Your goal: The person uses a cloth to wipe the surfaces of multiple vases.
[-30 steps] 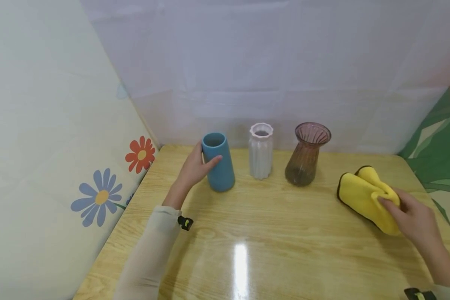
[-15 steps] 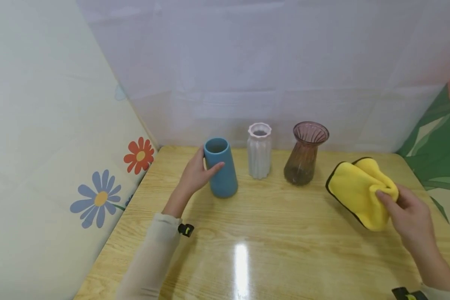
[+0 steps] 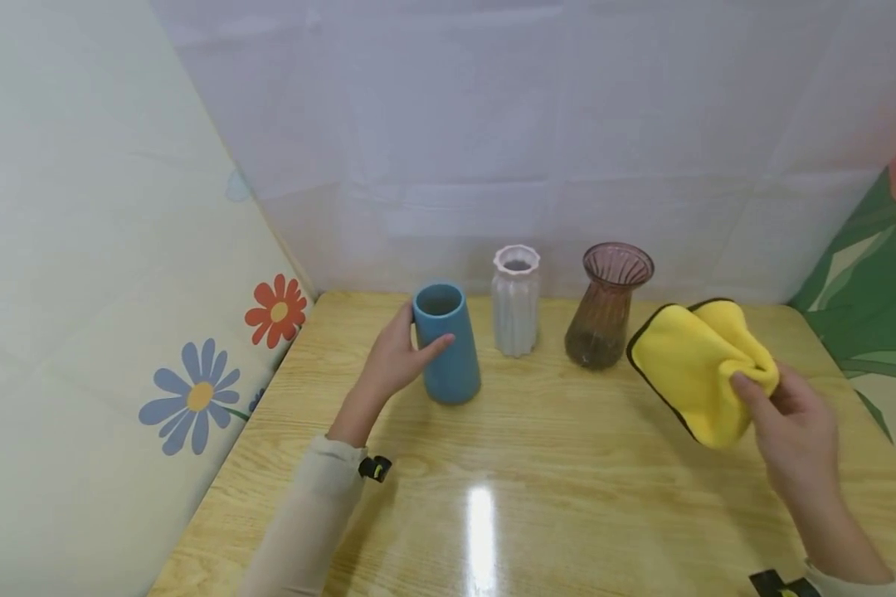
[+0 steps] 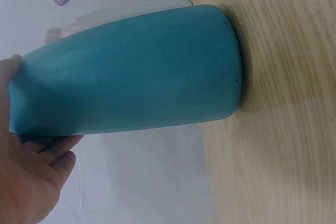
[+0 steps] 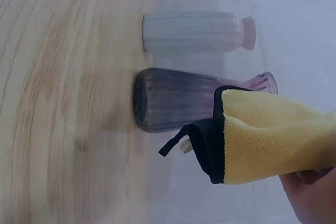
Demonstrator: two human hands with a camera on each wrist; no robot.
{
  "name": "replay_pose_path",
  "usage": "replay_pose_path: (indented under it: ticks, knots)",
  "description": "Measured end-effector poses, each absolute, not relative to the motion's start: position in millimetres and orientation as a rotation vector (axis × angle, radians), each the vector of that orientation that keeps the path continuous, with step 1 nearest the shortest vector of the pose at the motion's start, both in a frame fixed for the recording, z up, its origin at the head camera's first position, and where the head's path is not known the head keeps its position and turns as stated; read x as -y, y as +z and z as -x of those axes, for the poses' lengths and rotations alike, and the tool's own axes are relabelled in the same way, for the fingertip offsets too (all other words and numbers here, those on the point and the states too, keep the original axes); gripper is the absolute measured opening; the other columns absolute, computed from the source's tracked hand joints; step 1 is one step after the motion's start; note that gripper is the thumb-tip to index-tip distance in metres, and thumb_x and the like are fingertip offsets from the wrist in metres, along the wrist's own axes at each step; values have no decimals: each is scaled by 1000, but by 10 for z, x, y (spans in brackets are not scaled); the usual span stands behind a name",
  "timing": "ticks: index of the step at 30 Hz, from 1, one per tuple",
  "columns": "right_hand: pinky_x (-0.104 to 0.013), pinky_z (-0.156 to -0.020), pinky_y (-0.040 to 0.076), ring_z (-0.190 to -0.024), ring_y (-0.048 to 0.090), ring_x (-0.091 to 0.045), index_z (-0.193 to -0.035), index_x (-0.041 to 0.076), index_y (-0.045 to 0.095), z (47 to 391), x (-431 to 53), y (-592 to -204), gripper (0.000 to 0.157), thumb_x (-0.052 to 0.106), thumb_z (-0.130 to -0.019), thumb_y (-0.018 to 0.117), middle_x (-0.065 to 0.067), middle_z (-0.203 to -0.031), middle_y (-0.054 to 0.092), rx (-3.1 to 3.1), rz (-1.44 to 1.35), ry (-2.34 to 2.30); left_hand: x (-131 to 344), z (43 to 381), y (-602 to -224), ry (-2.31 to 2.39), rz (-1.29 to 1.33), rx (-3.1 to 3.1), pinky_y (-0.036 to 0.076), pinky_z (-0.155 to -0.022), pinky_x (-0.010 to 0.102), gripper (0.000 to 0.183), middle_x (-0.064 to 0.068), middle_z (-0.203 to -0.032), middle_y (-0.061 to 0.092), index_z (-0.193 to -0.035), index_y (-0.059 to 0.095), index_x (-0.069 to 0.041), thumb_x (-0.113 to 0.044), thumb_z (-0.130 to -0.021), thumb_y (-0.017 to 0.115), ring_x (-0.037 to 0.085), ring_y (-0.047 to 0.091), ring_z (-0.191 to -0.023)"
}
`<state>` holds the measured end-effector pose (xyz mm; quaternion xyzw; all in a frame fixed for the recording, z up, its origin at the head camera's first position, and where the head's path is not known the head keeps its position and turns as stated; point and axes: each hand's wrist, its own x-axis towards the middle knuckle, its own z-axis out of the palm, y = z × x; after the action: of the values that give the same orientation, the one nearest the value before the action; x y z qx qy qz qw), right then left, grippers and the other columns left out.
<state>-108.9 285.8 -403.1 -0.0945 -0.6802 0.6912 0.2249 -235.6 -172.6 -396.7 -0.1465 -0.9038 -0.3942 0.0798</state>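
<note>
L hand (image 3: 394, 355) grips blue vase (image 3: 453, 361) round its upper part – nr table's (image 3: 605, 473) back edge, L of middle; R hand (image 3: 801, 435) pinches yellow cloth (image 3: 683, 365) above table's R side – white vase (image 3: 516, 315), purple glass vase (image 3: 600, 323) stand by back edge.

Vase (image 3: 454, 369) left, cloth (image 3: 683, 361) right, vases (image 3: 516, 319) between

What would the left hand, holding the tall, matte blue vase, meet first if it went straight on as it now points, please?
Beyond the blue vase, the left hand would probably meet the white, fluted, ceramic-looking vase, though depth is unclear and it might pass beside.
</note>
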Motion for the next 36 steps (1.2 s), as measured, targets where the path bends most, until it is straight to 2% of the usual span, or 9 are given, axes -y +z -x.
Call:
replay_pose_path:
  ticks: [16, 28, 36]
  knots:
    - [-16, -70, 57, -85, 71, -10, -120, -8, 69, 1074, -2467, -3930, 30, -9, -90, 69, -2, -102, 76, 1725, 159, 1938, 1607, 2207, -3986, -1177, 492, 2703, 42, -110, 56, 95, 12, -149, 52, -157, 32, -10, -63, -87, 69, 31, 50, -137]
    - [-19, -70, 59, -85, 72, -11, -121, -11, 66, 1112, -2320, -3923, 31, -10, -90, 68, -4, -104, 75, 1683, -6, 1969, 1509, 2140, -3988, -1172, 531, 2684, 45, -107, 56, 90, 10, -146, 55, -154, 36, -11, -60, -87, 71, 29, 53, -134]
    - [-21, -71, 60, -86, 72, -12, -122, -9, 67, 1143, -2185, -3933, 30, -6, -92, 69, -3, -104, 75, 1719, 25, 1982, 1437, 2098, -3974, -1143, 572, 2687, 47, -105, 56, 90, 13, -146, 55, -154, 36, -8, -59, -88, 71, 31, 54, -133]
